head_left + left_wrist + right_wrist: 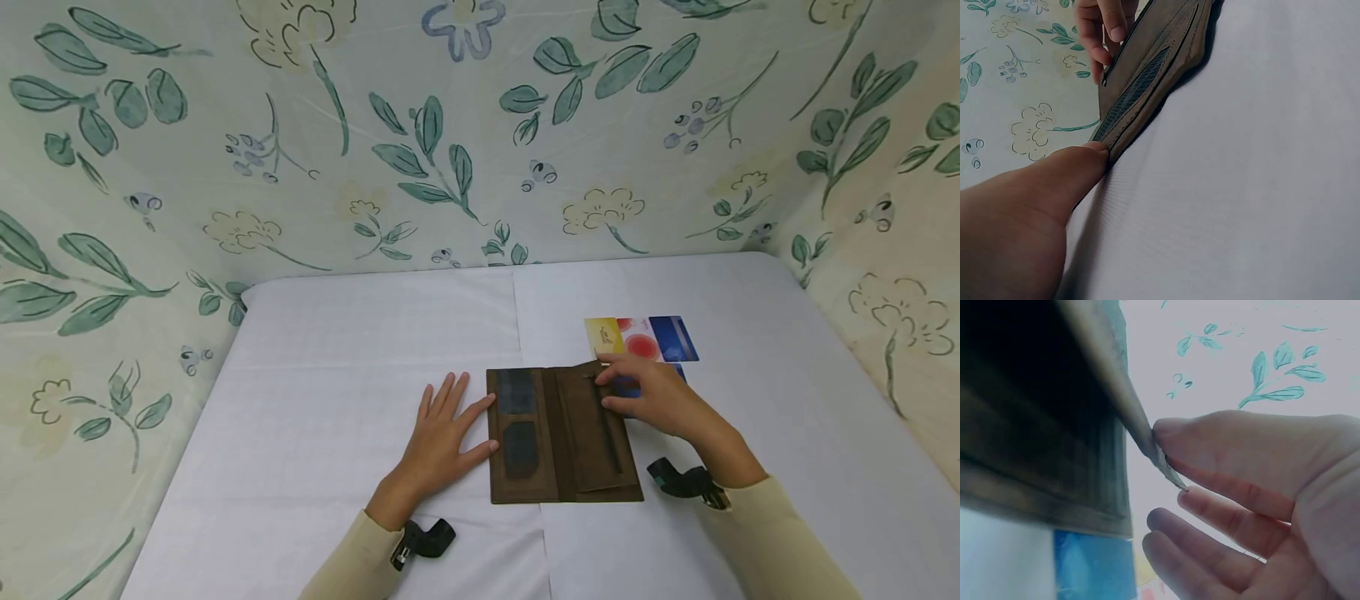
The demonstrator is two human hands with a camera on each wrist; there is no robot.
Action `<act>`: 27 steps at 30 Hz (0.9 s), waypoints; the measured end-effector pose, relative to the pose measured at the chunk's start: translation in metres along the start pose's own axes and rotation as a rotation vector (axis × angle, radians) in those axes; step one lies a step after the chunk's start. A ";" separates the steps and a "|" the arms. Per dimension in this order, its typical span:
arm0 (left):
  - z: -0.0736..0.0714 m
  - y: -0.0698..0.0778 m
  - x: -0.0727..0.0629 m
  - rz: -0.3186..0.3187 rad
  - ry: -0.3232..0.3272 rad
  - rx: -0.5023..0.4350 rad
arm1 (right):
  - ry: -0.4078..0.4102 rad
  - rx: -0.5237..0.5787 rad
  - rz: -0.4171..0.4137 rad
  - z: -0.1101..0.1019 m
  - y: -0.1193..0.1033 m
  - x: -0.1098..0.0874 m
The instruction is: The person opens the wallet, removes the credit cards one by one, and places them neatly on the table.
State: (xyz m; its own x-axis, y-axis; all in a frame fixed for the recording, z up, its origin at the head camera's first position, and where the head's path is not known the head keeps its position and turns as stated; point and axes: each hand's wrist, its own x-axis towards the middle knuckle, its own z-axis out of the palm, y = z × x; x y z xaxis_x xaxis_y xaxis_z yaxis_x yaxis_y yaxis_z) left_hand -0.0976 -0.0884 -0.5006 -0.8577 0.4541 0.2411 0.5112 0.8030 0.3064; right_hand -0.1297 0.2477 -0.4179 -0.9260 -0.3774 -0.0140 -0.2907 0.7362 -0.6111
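Observation:
A brown leather wallet [566,437] lies unfolded on the white cloth, with two dark window pockets on its left half and a zipper on its right half. My left hand [442,446] is spread flat beside it, thumb and index fingertip at its left edge. At the upper right corner, my right hand [652,396] pinches the edge of the inner flap between thumb and index finger. In the right wrist view that flap [1138,425] is lifted, showing a dark space below, while the other fingers of the right hand [1247,500] stay off the leather.
Behind the wallet lie a yellow card [603,335], a white card [637,337] with red shapes and a blue card [675,337]. More blue shows below them, partly hidden by the right hand. Floral fabric [450,125] hangs around the table [337,333].

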 end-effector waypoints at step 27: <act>-0.001 0.000 0.000 0.009 0.001 0.002 | 0.000 -0.107 0.036 0.018 0.013 0.001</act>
State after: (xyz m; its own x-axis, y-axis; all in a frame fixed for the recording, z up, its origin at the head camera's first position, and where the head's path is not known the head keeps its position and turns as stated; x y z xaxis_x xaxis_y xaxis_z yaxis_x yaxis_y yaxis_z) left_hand -0.0975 -0.0891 -0.4998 -0.8528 0.4614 0.2445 0.5192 0.7992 0.3027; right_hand -0.1305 0.2465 -0.4397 -0.9361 -0.3500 -0.0346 -0.2817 0.8051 -0.5220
